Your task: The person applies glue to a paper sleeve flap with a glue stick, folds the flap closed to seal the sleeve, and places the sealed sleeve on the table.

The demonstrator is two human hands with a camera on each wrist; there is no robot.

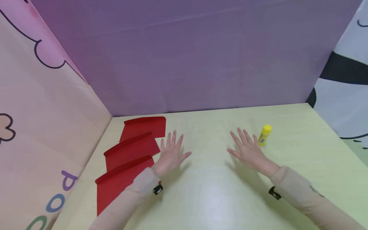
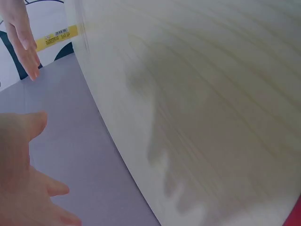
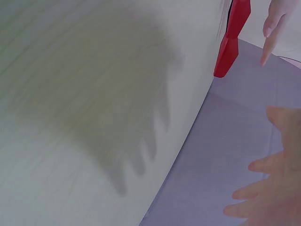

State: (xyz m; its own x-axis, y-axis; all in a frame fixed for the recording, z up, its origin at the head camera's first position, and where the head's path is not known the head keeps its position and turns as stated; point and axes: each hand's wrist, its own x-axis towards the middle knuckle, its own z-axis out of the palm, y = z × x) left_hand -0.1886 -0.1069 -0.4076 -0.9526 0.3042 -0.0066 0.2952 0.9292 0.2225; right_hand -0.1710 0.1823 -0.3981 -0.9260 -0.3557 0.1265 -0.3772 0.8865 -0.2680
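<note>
Both hands are held over the pale table with fingers straight and spread, and nothing is in either. My left hand [image 1: 170,156] is nearest to three red paper envelopes with raised flaps: a far one [image 1: 146,128], a middle one [image 1: 132,151] and a near one [image 1: 123,179], which the left sleeve partly covers. To the right, my right hand [image 1: 249,151] is close beside a yellow glue stick [image 1: 264,134] that stands upright. In the left wrist view the glue stick [image 2: 56,37] appears past the other hand. The right wrist view shows red envelopes [image 3: 230,44] at its top.
The wood-patterned table [image 1: 210,179] ends at a purple back wall [image 1: 195,57]. A pink printed panel [image 1: 51,105] with letters stands at left, and a white and black printed panel [image 1: 345,95] at right. Each sleeve has a black strap at the wrist.
</note>
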